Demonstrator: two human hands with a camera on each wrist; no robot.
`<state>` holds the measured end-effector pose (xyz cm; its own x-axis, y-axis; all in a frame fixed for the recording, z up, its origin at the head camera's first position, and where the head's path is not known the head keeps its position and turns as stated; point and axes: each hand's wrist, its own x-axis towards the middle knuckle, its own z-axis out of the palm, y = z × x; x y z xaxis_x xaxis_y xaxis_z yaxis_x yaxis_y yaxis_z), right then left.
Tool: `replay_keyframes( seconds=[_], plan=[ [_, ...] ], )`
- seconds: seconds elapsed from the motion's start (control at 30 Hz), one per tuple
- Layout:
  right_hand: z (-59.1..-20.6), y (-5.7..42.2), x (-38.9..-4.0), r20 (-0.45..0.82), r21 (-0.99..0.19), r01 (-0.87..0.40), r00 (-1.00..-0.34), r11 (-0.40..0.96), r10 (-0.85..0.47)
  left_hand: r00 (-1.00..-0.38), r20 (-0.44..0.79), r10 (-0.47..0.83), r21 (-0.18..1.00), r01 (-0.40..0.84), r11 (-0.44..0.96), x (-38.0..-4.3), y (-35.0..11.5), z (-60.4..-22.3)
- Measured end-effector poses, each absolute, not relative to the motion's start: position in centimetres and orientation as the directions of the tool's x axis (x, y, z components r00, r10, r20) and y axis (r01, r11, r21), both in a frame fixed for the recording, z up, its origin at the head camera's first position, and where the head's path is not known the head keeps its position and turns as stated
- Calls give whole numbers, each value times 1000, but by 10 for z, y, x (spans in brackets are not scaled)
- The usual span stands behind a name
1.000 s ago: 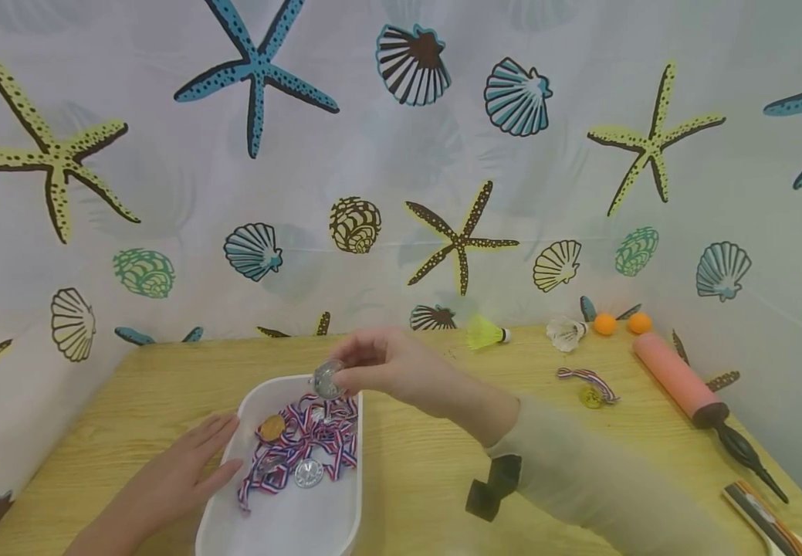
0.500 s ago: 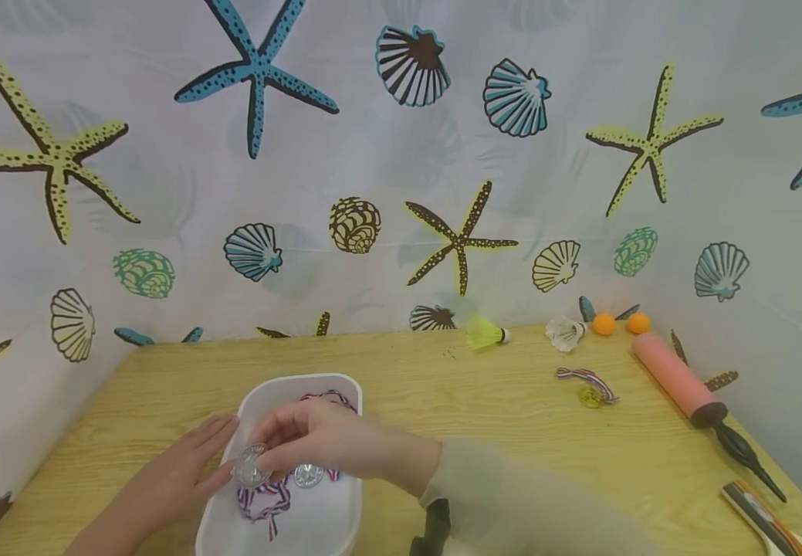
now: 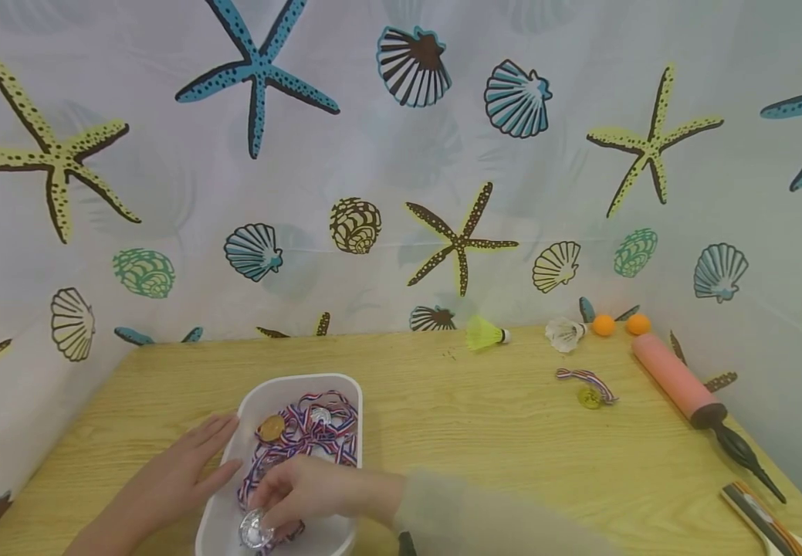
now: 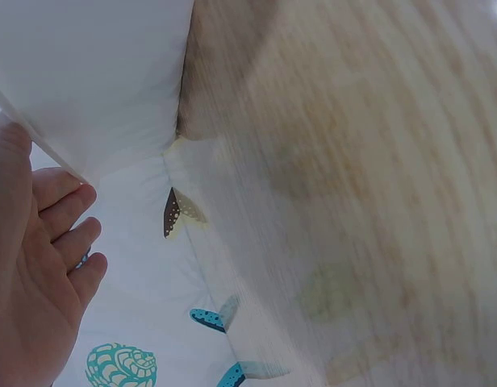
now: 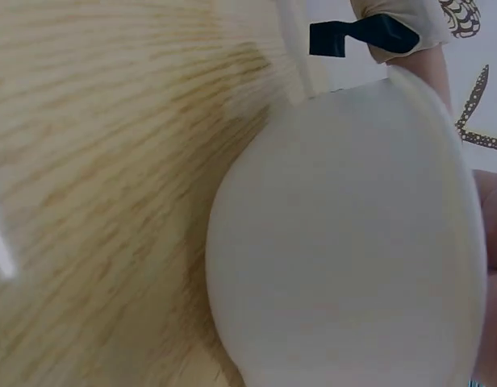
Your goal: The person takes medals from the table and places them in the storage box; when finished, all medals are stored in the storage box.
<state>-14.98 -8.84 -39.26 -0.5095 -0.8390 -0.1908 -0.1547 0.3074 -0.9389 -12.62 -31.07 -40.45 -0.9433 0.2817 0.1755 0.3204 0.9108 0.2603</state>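
Note:
In the head view my right hand (image 3: 306, 488) reaches down into a white plastic tub (image 3: 357, 494), pinching a silver medal (image 3: 255, 530) by its disc near the tub's front end. Striped red, white and blue ribbons (image 3: 302, 445) lie tangled farther back in the tub, with a bronze-coloured medal (image 3: 272, 428) and another silver medal among them. My left hand (image 3: 177, 472) rests its extended fingers against the tub's left rim. The left wrist view has that hand (image 4: 40, 262) beside the tub's outer wall. Only part of the right hand (image 5: 492, 310) shows past the tub in the right wrist view.
On the wooden table (image 3: 456, 432), a gold medal (image 3: 590, 397) with ribbon lies right of centre. Along the back are a yellow shuttlecock (image 3: 485, 333), a white shuttlecock (image 3: 564, 334) and two orange balls (image 3: 604, 324). A pink-barrelled pump (image 3: 678, 382) lies at right, near a paddle-like object (image 3: 765, 516).
My right hand has carried the silver medal from above the tub's back rim, past the left hand, down to the tub's front. The left hand has stayed put.

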Motion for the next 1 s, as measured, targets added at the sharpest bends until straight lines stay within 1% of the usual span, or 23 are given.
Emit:
replay_keyframes(
  seconds=[0.1,0.23,0.37,0.47,0.57,0.7,0.9,0.97,1.0],
  plan=[
    [-396,-92,-151,-213,-923,-180,-499,341,-840,-947,161,279,261,313,913,-126,-311,-404],
    [-399,-95,-153,-221,-878,-273,-498,393,-839,-952,145,268,257,298,919,-126,-310,-403],
    [-402,-99,-155,-201,-740,-459,-546,491,-813,-951,152,268,249,299,921,-126,-310,-403],
    [-404,-102,-155,-193,-623,-541,-593,565,-782,-952,151,266,251,297,921,-126,-309,-403],
    [-404,-105,-155,-217,-566,-539,-633,624,-743,-954,145,261,252,291,923,-126,-309,-402],
    [-402,-105,-154,-233,-511,-541,-661,668,-714,-952,150,265,240,295,925,-127,-309,-403],
    [-403,-106,-153,-211,-348,-618,-681,705,-701,-946,169,277,238,311,920,-127,-310,-404],
    [-405,-107,-153,-203,-307,-636,-683,708,-702,-946,166,277,241,312,919,-127,-310,-405],
    [-405,-107,-153,-206,-306,-634,-684,710,-699,-947,164,277,241,311,919,-127,-310,-405]
  ],
)
